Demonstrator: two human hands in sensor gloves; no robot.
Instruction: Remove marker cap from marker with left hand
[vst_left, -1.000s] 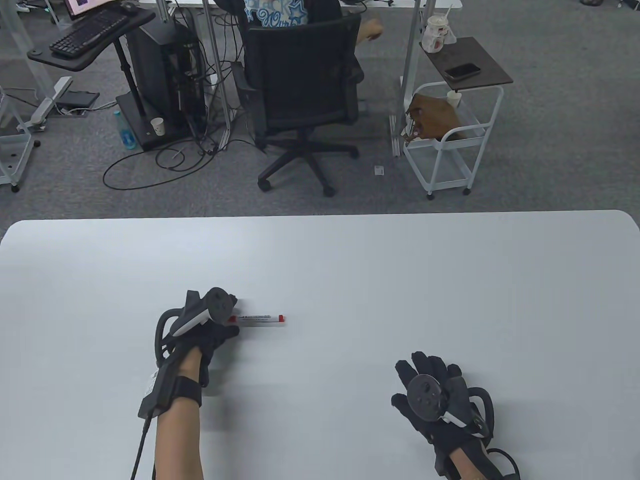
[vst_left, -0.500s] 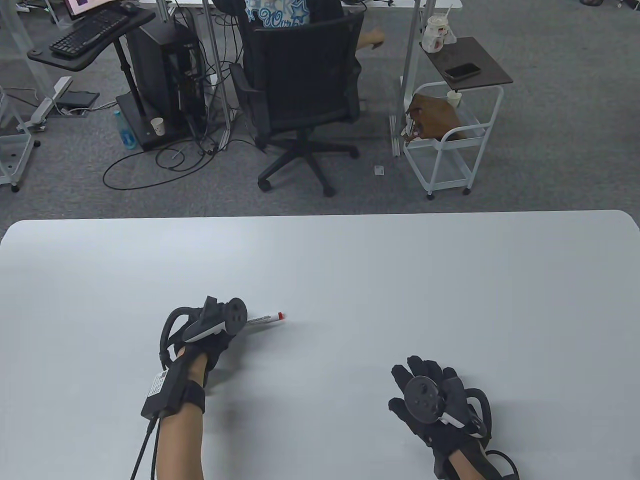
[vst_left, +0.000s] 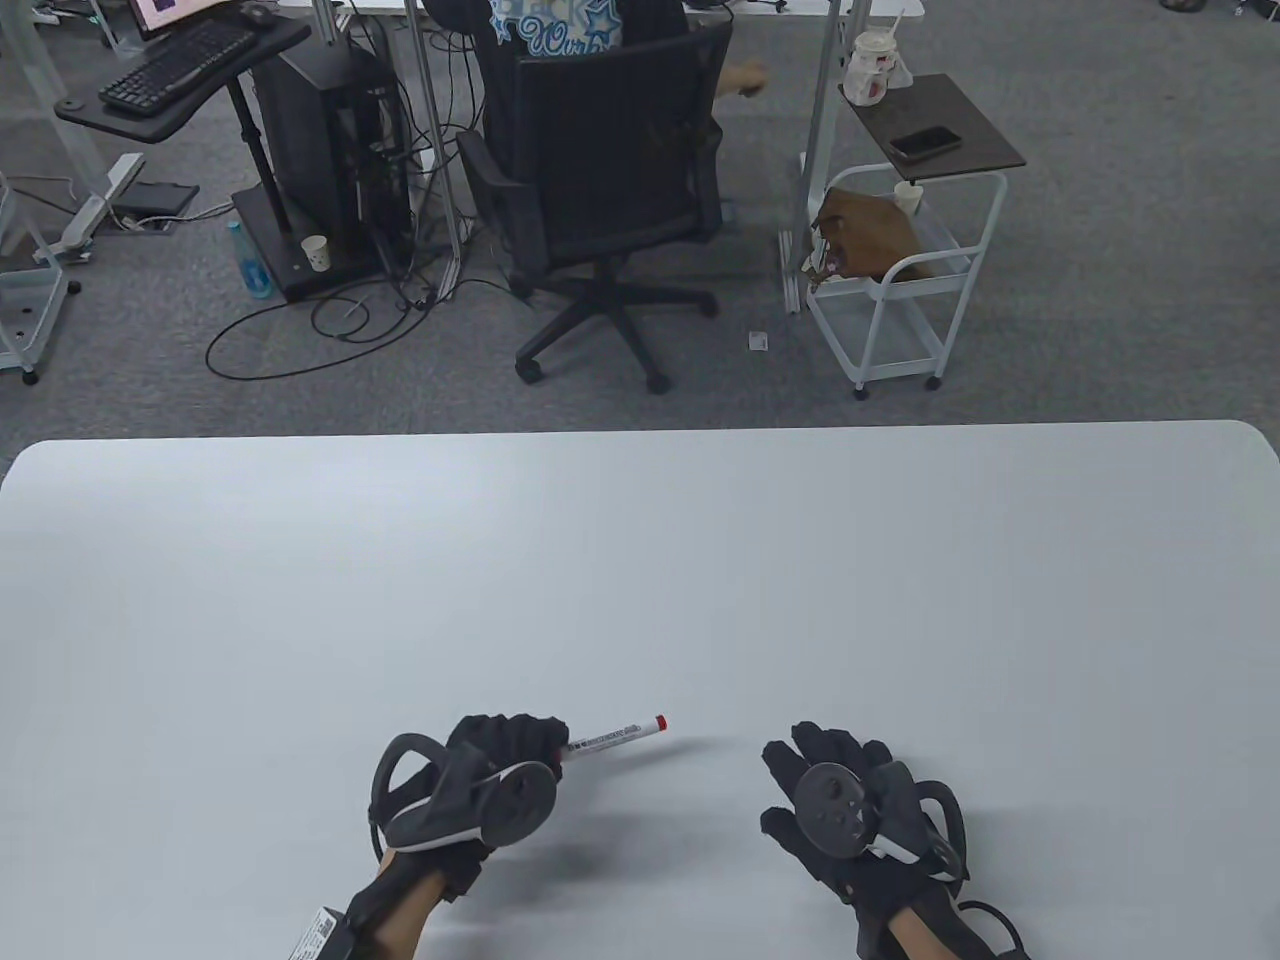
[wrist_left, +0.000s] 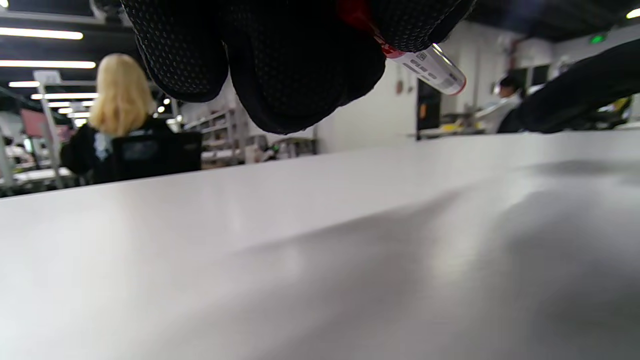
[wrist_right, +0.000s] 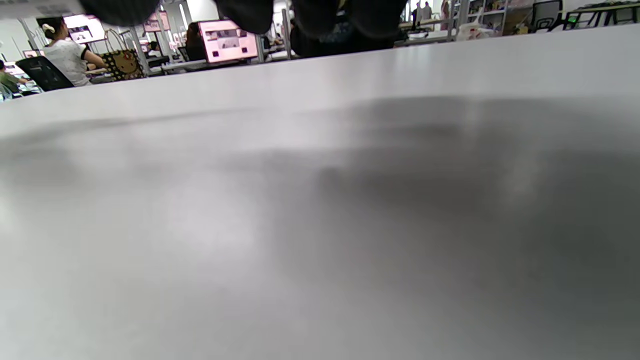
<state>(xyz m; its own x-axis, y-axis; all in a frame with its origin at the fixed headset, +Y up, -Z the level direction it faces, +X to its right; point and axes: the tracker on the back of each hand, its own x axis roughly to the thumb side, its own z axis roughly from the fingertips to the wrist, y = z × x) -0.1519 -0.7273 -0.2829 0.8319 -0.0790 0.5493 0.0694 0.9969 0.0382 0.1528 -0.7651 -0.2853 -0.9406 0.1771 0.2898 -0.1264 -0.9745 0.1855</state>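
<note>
A white marker (vst_left: 615, 738) with red ends sticks out to the right of my left hand (vst_left: 505, 745), lifted above the white table (vst_left: 640, 560). My left hand grips the marker's left end, where the red cap (wrist_left: 356, 15) sits hidden inside the curled fingers. In the left wrist view the white barrel (wrist_left: 429, 69) points away past the fingers (wrist_left: 280, 65). My right hand (vst_left: 825, 765) lies flat on the table, fingers spread and empty, a short way right of the marker's tip. Only its fingertips (wrist_right: 250, 12) show in the right wrist view.
The table's far edge (vst_left: 640, 430) borders a carpeted floor with an office chair (vst_left: 600, 190), a white cart (vst_left: 900, 270) and a computer stand (vst_left: 330, 160).
My left hand has lifted the marker off the table and carried it toward me and to the right. My right hand has shifted slightly left.
</note>
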